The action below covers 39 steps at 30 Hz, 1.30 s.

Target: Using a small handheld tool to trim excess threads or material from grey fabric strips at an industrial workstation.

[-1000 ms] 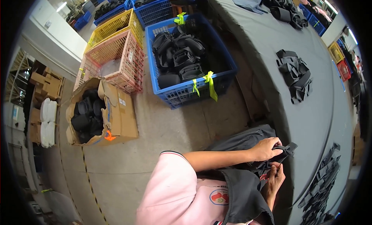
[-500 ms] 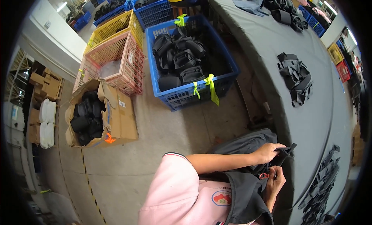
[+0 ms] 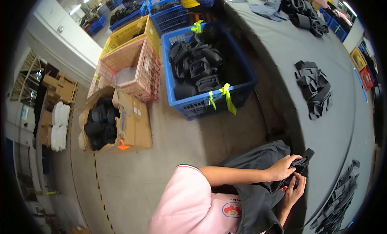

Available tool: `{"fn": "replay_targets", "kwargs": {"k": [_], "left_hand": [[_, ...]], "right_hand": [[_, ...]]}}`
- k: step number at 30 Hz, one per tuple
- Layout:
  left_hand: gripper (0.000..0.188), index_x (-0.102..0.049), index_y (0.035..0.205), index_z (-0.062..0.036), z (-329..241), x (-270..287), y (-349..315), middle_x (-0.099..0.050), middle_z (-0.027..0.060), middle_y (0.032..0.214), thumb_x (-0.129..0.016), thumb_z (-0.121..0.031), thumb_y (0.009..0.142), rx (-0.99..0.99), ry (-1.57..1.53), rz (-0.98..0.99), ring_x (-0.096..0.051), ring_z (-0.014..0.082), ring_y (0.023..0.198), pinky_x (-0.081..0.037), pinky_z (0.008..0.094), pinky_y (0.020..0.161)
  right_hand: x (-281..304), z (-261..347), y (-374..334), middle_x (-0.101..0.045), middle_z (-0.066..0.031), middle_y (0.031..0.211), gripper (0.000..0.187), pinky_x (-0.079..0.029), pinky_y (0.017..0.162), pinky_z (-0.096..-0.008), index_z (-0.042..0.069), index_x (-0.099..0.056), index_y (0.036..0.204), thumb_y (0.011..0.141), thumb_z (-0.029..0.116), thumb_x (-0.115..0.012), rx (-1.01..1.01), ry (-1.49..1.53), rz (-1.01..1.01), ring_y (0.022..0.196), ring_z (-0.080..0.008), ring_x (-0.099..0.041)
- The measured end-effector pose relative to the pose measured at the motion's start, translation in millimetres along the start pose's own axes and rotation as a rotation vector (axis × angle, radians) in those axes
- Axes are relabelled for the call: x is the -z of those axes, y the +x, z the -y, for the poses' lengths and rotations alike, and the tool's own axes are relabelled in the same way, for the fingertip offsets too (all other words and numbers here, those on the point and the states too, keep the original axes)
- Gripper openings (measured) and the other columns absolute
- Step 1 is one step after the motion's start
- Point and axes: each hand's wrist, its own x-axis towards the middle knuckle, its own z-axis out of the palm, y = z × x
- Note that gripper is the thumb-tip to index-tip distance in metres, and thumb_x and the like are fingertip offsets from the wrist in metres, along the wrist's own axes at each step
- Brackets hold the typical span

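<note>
A black fabric strap piece [image 3: 300, 163] is pinched in my left hand [image 3: 283, 168], its flat end sticking out over the table edge. Just below, my right hand [image 3: 296, 189] has its thumb and fingers closed at the lower part of the same piece. A small orange-red thing [image 3: 284, 188] shows beside the right hand's fingers; its kind is too small to tell. Dark fabric [image 3: 258, 155] lies bunched under and behind my left forearm. A dark apron [image 3: 258, 205] covers my front.
To my right runs a grey-covered table [image 3: 322, 141] with a strap pile [image 3: 312, 88] and a heap of loose straps [image 3: 340, 199]. Ahead stands a blue crate [image 3: 189, 107] of black padded pieces. Further left are a cardboard box [image 3: 137, 125], a pink crate [image 3: 151, 78] and a yellow crate [image 3: 151, 32].
The whole view has shifted slightly, with the surroundings moving right and down. My two hands have come closer together on the strap piece, the right one rising toward the left.
</note>
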Motion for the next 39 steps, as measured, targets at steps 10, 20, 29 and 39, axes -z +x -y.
{"fn": "replay_targets", "kwargs": {"k": [10, 20, 29, 39], "left_hand": [[0.061, -0.035, 0.134, -0.0083, -7, -19, 17, -0.044, 0.0102, 0.117, -0.046, 0.007, 0.076, 0.241, -0.213, 0.129, -0.051, 0.0142, 0.091, -0.047, 0.0245, 0.071], [0.055, -0.035, 0.132, -0.0064, 7, -26, 20, -0.052, 0.0073, 0.105, -0.053, 0.001, 0.08, 0.358, -0.326, 0.19, -0.051, 0.0131, 0.096, -0.043, 0.0273, 0.082], [0.047, -0.042, 0.113, -0.0027, -14, -22, 17, -0.052, 0.006, 0.104, -0.055, 0.004, 0.069, 0.436, -0.462, 0.123, -0.052, 0.0121, 0.092, -0.045, 0.027, 0.081], [0.051, -0.046, 0.12, 0.0016, 2, -17, 10, -0.052, 0.0059, 0.11, -0.052, 0.008, 0.07, 0.556, -0.461, 0.107, -0.052, 0.0114, 0.097, -0.042, 0.0235, 0.081]], "right_hand": [[12, -28, 2, -0.056, -0.0123, 0.098, 0.023, -0.041, 0.058, -0.0237, -0.002, -0.057, 0.087, 0.071, -0.013, -0.046, -0.139, 0.096, -0.125, 0.069, -0.014, -0.052], [21, -24, -1, -0.056, -0.0133, 0.101, 0.024, -0.042, 0.063, -0.0241, -0.003, -0.059, 0.085, 0.069, -0.014, -0.045, -0.159, 0.054, -0.276, 0.076, -0.0171, -0.056], [10, -37, 38, -0.06, -0.0083, 0.101, 0.021, -0.047, 0.059, -0.0229, -0.006, -0.06, 0.085, 0.071, -0.014, -0.046, -0.214, 0.362, -0.276, 0.068, -0.0103, -0.058], [31, -25, 1, -0.057, -0.0062, 0.084, 0.022, -0.042, 0.047, -0.0212, 0.001, -0.065, 0.094, 0.079, -0.011, -0.055, -0.302, 0.235, -0.26, 0.055, -0.0068, -0.051]]}}
